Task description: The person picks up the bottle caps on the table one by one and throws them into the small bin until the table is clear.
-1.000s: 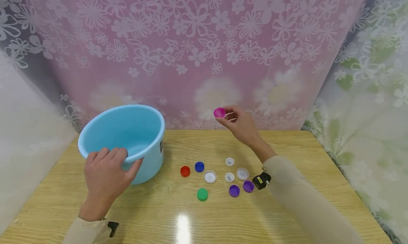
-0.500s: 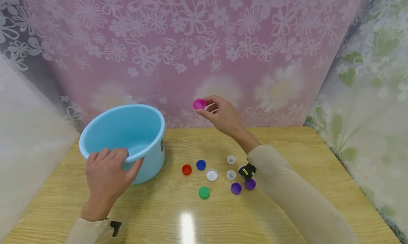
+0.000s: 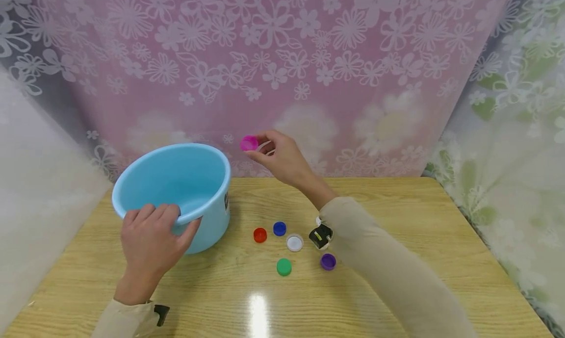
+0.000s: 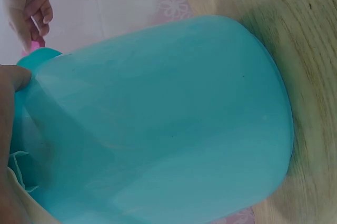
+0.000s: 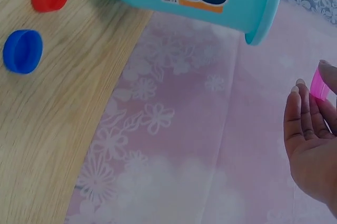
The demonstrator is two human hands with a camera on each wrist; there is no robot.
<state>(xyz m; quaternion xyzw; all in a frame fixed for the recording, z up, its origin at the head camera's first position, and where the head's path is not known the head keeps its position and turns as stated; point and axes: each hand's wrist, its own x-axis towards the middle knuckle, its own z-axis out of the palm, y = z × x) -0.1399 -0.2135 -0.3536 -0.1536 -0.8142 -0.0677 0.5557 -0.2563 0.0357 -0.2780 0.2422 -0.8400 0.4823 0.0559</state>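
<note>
A light blue plastic tub (image 3: 212, 225) stands at the left of the table, its inside bare where it shows. My left hand (image 3: 152, 249) grips the tub's near rim, thumb outside. In the head view my right hand (image 3: 282, 159) pinches a pink bottle cap (image 3: 249, 143) between thumb and fingers, raised just right of the tub's rim. The right wrist view shows the same pink cap (image 5: 319, 84) at its right edge, apart from the tub (image 5: 253, 3). On the table lie a red cap (image 3: 260, 235), a blue cap (image 3: 279, 228), a white cap (image 3: 295, 243), a green cap (image 3: 284, 267) and a purple cap (image 3: 328, 262).
The wooden table (image 3: 212, 299) ends at a pink floral curtain (image 3: 282, 83) behind. A pale leafy curtain (image 3: 507, 156) hangs at the right. My right sleeve (image 3: 379, 249) and its black wrist device (image 3: 321, 236) cover some of the white caps.
My right hand has carried the pink cap leftward and slightly up, toward the tub. My left hand has kept its grip on the rim.
</note>
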